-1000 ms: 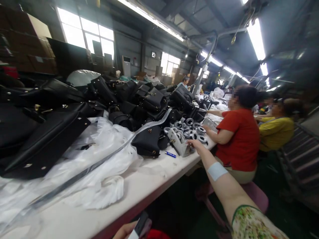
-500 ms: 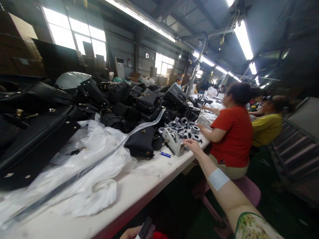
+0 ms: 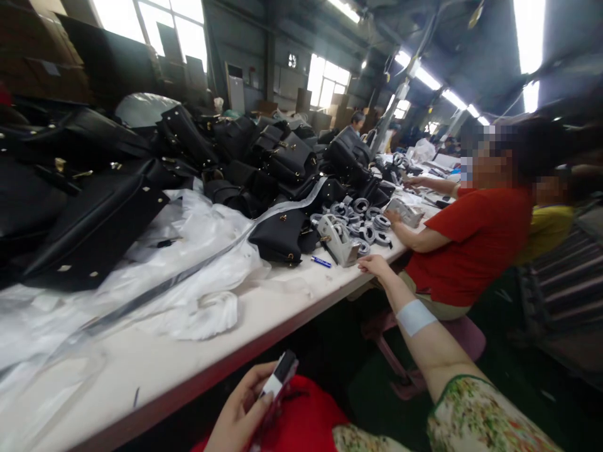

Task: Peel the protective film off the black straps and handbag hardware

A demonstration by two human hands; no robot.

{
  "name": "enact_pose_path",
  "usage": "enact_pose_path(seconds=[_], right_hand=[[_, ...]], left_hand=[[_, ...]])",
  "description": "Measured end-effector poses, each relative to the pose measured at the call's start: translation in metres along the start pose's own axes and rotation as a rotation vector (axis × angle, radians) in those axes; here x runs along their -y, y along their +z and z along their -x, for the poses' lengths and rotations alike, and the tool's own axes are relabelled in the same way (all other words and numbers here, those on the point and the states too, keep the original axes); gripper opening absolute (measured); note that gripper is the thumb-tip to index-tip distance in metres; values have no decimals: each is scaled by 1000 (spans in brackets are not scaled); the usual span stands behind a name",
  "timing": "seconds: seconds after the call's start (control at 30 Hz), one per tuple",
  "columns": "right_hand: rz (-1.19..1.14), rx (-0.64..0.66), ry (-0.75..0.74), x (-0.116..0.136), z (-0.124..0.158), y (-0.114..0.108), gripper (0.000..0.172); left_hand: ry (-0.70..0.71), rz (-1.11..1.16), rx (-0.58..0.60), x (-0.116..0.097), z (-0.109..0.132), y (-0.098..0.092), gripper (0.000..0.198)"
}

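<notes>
My left hand (image 3: 245, 402) is closed around a small oblong black-and-white item (image 3: 279, 376), held low above my red-covered lap; its exact kind I cannot make out. My right arm reaches far forward, a pale patch on the forearm. At its end my right hand (image 3: 375, 266) has its fingers pinched together, close to the front end of a grey tape dispenser (image 3: 340, 242) on the table. Whatever the fingertips pinch is too small to see. A blue marker-like stick (image 3: 321, 261) lies left of the dispenser, and a black handbag (image 3: 277, 235) sits behind it.
Black handbags (image 3: 188, 144) pile up along the white table (image 3: 188, 370). White plastic wrapping (image 3: 207, 257) and a long grey strip lie before them. Coiled grey straps (image 3: 377, 223) surround the dispenser's far side. A co-worker in red (image 3: 485, 245) sits at the right on a pink stool (image 3: 466, 336).
The view has tilted down, bringing my left hand and its item fully into sight. My right fingers have come slightly away from the dispenser's front end.
</notes>
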State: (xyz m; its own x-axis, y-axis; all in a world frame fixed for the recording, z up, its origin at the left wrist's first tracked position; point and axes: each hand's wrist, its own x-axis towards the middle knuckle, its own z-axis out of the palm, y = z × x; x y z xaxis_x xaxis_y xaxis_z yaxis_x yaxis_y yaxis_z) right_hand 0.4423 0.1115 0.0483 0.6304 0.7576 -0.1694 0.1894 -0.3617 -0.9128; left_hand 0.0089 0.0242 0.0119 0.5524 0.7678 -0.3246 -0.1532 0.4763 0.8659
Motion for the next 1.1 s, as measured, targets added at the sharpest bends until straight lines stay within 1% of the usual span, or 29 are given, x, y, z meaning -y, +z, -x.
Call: enact_pose_path(seconds=[0.07,0.13,0.23,0.33,0.4,0.47,0.53,0.67,0.87,1.1], right_hand=[[13,30,-7,-3,16,12,18],[8,108,-14,-5,44,34,24],[-65,323,-62,-5,106,80,33],[-168,553,-86,1,174,121,32],[-217,650,-45,5,207,141,29],[-258,688,17,5,226,154,29],[-279,703,84,2,235,162,29],[-264,735,165,-5,239,169,28],[-236,744,196,-10,240,174,29],[-214,759,218,-10,238,176,30]], left_hand=[[22,-36,-11,-2,2,1,43],[50,-59,-55,-1,0,1,40],[114,-67,-128,8,-6,1,38],[158,-94,-171,18,-11,0,36],[187,-116,-202,21,-11,0,34],[217,-135,-232,22,-10,-1,34],[249,-169,-266,22,-8,-2,33],[318,-285,-322,22,-5,-7,34],[370,-448,-369,21,-1,-10,34],[359,-510,-388,20,0,-13,36]])
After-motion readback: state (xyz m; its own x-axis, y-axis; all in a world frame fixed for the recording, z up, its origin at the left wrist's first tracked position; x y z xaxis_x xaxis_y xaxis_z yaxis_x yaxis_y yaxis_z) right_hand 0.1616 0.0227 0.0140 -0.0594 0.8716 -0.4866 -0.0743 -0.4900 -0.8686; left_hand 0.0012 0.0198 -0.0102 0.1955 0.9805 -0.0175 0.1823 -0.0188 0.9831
